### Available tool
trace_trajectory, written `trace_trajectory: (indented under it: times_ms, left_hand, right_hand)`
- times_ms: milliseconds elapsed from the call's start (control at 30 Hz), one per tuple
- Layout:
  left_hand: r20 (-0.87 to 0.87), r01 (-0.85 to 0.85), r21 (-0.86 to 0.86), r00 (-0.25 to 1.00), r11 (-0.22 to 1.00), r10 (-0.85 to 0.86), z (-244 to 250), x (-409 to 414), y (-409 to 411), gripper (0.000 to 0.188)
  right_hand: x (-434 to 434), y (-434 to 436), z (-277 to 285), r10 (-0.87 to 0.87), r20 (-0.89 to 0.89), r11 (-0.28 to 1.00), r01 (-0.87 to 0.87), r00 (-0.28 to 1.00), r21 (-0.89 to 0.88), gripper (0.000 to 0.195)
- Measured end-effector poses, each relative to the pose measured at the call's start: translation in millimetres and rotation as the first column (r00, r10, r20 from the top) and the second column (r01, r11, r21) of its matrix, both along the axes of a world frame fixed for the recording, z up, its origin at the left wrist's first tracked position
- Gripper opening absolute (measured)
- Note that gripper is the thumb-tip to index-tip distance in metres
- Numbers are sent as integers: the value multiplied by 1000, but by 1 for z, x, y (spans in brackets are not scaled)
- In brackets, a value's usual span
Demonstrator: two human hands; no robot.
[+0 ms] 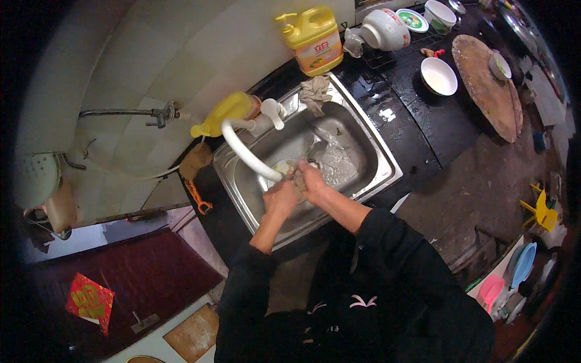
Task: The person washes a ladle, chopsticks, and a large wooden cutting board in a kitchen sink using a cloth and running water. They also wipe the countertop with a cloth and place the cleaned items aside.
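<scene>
Both my hands are close together over the stainless steel sink (379, 154), just under the end of the white curved faucet (247, 154). My left hand (280, 197) is beside the spout, its fingers partly hidden. My right hand (313, 181) is closed around a small greyish-brown item (299, 182), too blurred to name, which lies between the two hands. Behind the fingers, a pale dish (285, 166) with something greenish shows in part. Crumpled, shiny clear material (338, 161), perhaps a plastic bag in water, covers part of the basin floor.
A beige rag (315, 90) drapes over the sink's back rim. Yellow detergent jugs stand upright (317, 43) and lie tipped (231, 113) by the wall. An orange-handled peeler (198, 197) lies left. On the black counter are a white bowl (439, 76) and round wooden chopping board (488, 90).
</scene>
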State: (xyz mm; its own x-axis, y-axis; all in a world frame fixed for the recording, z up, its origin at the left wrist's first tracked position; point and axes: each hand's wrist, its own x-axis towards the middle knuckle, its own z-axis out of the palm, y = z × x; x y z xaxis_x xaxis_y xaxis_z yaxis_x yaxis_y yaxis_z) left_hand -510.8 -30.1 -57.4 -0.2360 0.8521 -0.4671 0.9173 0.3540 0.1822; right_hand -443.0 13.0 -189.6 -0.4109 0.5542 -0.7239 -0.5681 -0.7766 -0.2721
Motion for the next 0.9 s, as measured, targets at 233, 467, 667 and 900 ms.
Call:
trace_trajectory:
  times_ms: [233,467,667,900]
  left_hand:
    - [-26,201,-87,979,976,-204,35,12,-30,22]
    - [327,-357,-29,879,934,346,68,-26,-84,21]
    - [797,-847,421,517,325,313,70,-28,-89,15]
    - [710,-677,406,657,613,255,79,-14,-75,19]
  right_hand:
    - [25,42,-68,-17,261,897,-101,965,431,28]
    - [22,50,-47,-132,-204,987,109,970,-117,49]
    - [27,43,0,84,-278,940,-168,957,-295,46]
    - [90,63,-7,615,-12,783,-608,789,133,50]
